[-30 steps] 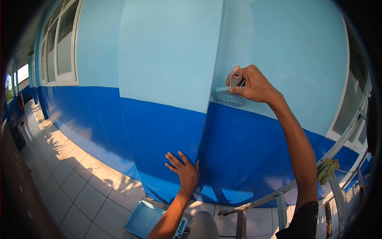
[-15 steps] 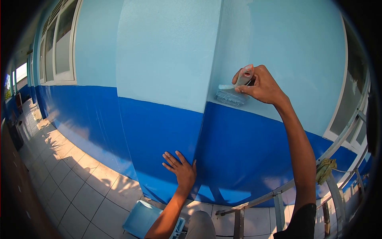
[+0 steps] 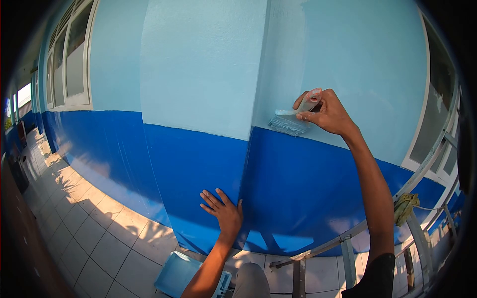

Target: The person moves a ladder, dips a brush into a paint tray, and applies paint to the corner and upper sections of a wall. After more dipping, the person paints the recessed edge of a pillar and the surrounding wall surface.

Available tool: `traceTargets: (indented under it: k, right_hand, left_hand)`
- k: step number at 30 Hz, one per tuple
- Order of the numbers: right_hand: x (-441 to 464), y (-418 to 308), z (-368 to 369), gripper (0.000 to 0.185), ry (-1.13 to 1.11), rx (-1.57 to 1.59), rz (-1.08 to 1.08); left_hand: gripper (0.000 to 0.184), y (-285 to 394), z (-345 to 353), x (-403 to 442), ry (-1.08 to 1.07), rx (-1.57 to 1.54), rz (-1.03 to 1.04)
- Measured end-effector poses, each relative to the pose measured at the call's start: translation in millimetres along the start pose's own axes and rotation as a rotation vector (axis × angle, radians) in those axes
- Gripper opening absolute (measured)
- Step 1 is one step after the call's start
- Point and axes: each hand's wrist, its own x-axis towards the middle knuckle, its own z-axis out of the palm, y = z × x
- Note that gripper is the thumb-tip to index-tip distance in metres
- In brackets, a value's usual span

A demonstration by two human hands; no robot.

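My right hand [image 3: 328, 113] grips a paintbrush [image 3: 290, 124] by its pale, paint-smeared handle, fingers pinched round it. The wide bristles, coated in light blue, touch the wall just at the border between the light blue upper part [image 3: 367, 94] and the dark blue lower part [image 3: 308, 184]. Against the dark blue face of the protruding pillar [image 3: 194, 164], near its corner, my left hand [image 3: 226, 211] lies flat with fingers spread, holding nothing.
A light blue paint tray [image 3: 174, 273] stands on the tiled floor [image 3: 107, 253], partly behind my left forearm. At the right leans a metal ladder [image 3: 348, 258] with a greenish cloth [image 3: 406, 208] on it. Windows [image 3: 72, 59] flank the wall.
The brush and my right hand have moved slightly down relative to the wall, bringing the bristles to the colour border. My left hand stays on the pillar. The view has shifted a little.
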Motion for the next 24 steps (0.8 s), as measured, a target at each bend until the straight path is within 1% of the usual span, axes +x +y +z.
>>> traceTargets:
  k: [2, 7, 9, 12, 14, 16, 18, 19, 21, 22, 24]
  right_hand:
    - [5, 5, -1, 0.014, -0.096, -0.079, 0.033]
    - [7, -3, -9, 0.015, -0.006, -0.111, 0.005]
    - [5, -4, -7, 0.015, -0.091, -0.070, -0.006]
    - [12, 12, 2, 0.015, -0.122, -0.139, 0.008]
    - [11, -1, -3, 0.014, -0.116, -0.137, 0.039]
    - [11, -6, -1, 0.014, -0.114, -0.139, 0.070]
    - [10, -3, 5, 0.011, -0.140, -0.119, -0.002]
    - [11, -1, 5, 0.011, -0.137, -0.120, 0.000]
    - [17, 1, 3, 0.012, -0.152, -0.184, -0.010]
    - [16, -1, 3, 0.012, -0.148, -0.183, -0.014]
    - [15, -6, -2, 0.014, -0.106, -0.054, -0.032]
  left_hand:
    - [0.096, 0, -1, 0, -0.003, 0.001, -0.007]
    - [0.097, 2, -2, 1, -0.015, 0.020, -0.013]
    - [0.098, 2, -3, 1, -0.014, 0.018, -0.009]
    - [0.098, 3, -3, 1, -0.007, 0.021, -0.006]
    - [0.098, 1, -3, 1, -0.006, 0.030, -0.004]
    - [0.102, 3, -2, 0, -0.006, 0.037, -0.017]
    - [0.100, 1, -1, 0, -0.001, 0.034, -0.010]
    - [0.097, 1, -1, 0, 0.007, 0.032, -0.001]
    - [0.100, 3, -1, 0, 0.001, 0.032, -0.004]
    - [0.103, 2, -1, 0, -0.005, 0.033, -0.011]
    - [0.102, 1, -1, 1, -0.007, 0.036, -0.016]
